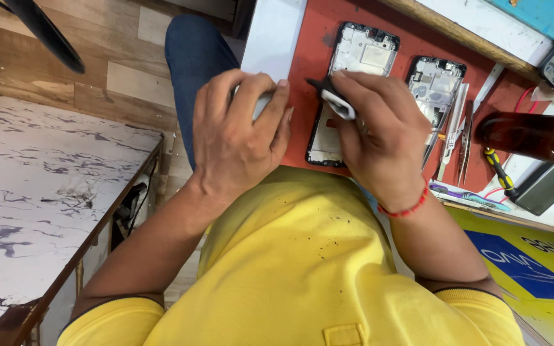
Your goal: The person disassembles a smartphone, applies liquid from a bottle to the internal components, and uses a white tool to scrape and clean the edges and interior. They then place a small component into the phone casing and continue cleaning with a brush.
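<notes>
My left hand [235, 138] is closed around a light grey object [262, 102] that its fingers mostly hide. My right hand [379, 141], with a red thread band on the wrist, pinches a small black and white piece [336, 99] just over a stripped phone frame [361, 54]. That frame lies on a red work mat [312, 51], and the hand covers its lower part. A second open phone frame [436, 80] lies to its right. The two hands sit close together above my lap.
Tweezers and thin metal tools [451, 131] lie right of the frames, with a yellow and black screwdriver [499, 170], a brown bottle [533, 136] and a toothbrush [469, 195]. A marble-patterned table [33, 186] stands to the left.
</notes>
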